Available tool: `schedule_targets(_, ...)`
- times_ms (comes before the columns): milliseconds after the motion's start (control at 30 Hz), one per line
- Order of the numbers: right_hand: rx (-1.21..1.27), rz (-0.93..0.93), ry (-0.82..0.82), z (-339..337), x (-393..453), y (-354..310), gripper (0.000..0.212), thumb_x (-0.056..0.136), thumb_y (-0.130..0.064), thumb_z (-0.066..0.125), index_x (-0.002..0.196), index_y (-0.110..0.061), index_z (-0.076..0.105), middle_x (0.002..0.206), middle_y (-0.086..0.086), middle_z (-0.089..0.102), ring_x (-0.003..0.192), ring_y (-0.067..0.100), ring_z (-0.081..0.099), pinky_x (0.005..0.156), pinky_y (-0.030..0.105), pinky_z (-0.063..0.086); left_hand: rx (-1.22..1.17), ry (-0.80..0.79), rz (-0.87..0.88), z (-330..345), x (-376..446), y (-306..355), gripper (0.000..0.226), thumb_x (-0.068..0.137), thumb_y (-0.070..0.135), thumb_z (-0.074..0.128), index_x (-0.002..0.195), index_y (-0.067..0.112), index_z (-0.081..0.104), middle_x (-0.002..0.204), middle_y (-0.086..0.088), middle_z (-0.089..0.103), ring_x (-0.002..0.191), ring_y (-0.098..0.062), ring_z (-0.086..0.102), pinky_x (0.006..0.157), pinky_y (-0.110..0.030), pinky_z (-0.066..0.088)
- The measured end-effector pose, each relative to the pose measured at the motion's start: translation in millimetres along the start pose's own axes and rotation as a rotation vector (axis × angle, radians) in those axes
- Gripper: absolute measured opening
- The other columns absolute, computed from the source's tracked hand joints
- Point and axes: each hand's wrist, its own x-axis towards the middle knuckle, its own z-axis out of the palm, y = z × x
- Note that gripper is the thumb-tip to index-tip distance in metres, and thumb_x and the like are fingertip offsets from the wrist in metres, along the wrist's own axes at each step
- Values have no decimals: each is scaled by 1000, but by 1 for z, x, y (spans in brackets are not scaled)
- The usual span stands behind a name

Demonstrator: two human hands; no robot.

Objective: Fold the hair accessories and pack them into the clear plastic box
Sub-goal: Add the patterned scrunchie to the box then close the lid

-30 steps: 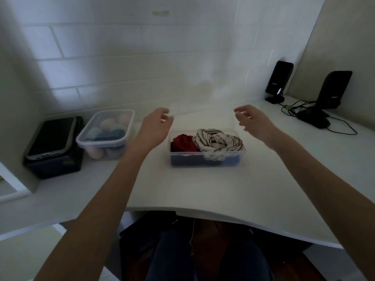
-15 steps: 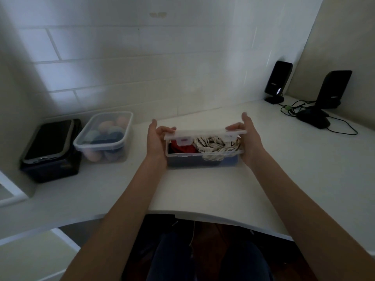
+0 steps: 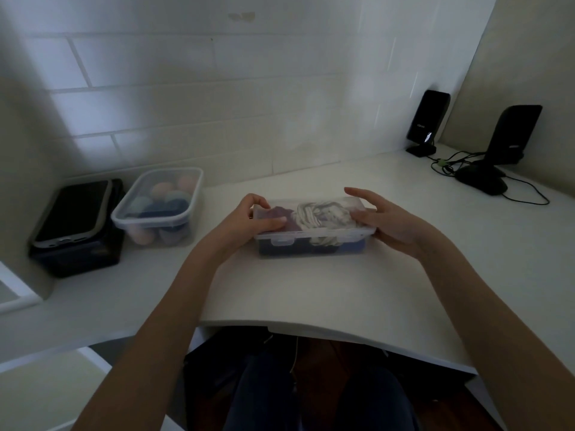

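Observation:
The clear plastic box [image 3: 311,248] stands on the white desk [image 3: 311,290], in the middle. Its clear lid [image 3: 329,236] lies flat on top. Through the lid I see a red hair accessory [image 3: 281,213] on the left and a white striped one [image 3: 323,214] on the right; something dark blue [image 3: 280,249] lies at the bottom. My left hand [image 3: 249,220] grips the lid's left end, thumb on top. My right hand [image 3: 393,225] holds the right end, thumb pressing on the lid.
Left of the box stands a second clear container [image 3: 158,209] with round coloured items. Beyond it is a black case with a dark device [image 3: 74,219] on it. Two black speakers [image 3: 427,122] [image 3: 511,135], a mouse [image 3: 480,181] and cables occupy the far right corner.
Both hands were empty and raised a second ago. They brought the lid over the box, and now it lies down flat on it with my thumbs on top.

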Motion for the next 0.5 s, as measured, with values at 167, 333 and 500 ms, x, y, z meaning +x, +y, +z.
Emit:
schedule_targets(167,-507,-191,271,28,5,3,34,98,-13,37,125,-24,54,129,10,57,106,19,58,78,13,44,290,97,141,11,-2,9,24,86,25,63,108,17,59,141,-10,45,129,-28,43,101,-28,34)
schedule_targets(333,-1252,-374,585,47,-1,24,53,94,-51,20,132,-28,50,158,-2,19,147,15,8,117,48,-3,1022,327,552,31,-5,0,38,99,31,33,126,20,58,153,-1,33,144,-21,22,116,-45,7)
schedule_targets(500,-1199,-443,314,37,-3,19,59,85,-59,35,137,-32,45,150,-1,39,142,18,27,117,49,17,1158,111,597,27,0,1,65,82,58,31,134,23,50,139,-9,52,128,-30,49,102,-43,39)
